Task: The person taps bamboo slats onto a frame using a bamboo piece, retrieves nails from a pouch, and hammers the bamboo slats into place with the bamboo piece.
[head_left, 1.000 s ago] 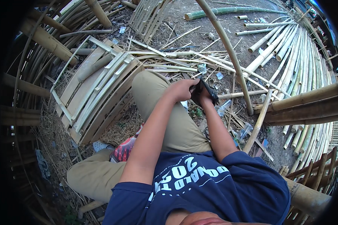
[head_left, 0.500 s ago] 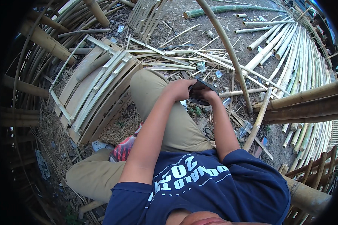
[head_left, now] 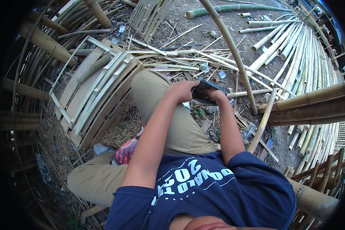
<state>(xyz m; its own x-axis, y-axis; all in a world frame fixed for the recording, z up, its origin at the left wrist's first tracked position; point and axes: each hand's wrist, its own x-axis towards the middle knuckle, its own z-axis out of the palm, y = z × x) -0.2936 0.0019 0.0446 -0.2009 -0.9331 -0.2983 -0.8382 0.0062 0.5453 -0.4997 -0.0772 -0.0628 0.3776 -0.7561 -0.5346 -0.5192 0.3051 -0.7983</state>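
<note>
Person sits on the ground among bamboo, one knee raised, both hands together just past that knee. Compared with a second ago, the dark flat object (head_left: 207, 92) sits lower and flatter between the hands; earlier it was tilted up more, and the right hand was more over the top of it. My read: the grip has been reset and the object is now steadied for work, not being lifted away.

Left hand (head_left: 182, 91) is curled, fingers closed against the near end of the dark object. Right hand (head_left: 217, 96) wraps the far end, fingers bent round it. Both look closed on it, though fingertips are mostly hidden. What the object is exactly, I cannot tell: dark, flat, slightly curved.

Counts:
- dark object: one, in both hands, above the dirt ground (head_left: 218, 23) just beside the raised knee (head_left: 149, 86).
- slatted bamboo panel (head_left: 99, 88): one, lying tilted to the person's left, touching the leg.
- long bamboo pole (head_left: 234, 57): one, leaning across in front of the hands.
- bundle of split bamboo strips (head_left: 299, 50): one spread, too many strips to count.
- thick bamboo poles (head_left: 314, 99) at right: two stacked.
- red shoe (head_left: 126, 149): one visible, under the left arm.
- green bamboo culm (head_left: 237, 7): one, far back.
</note>
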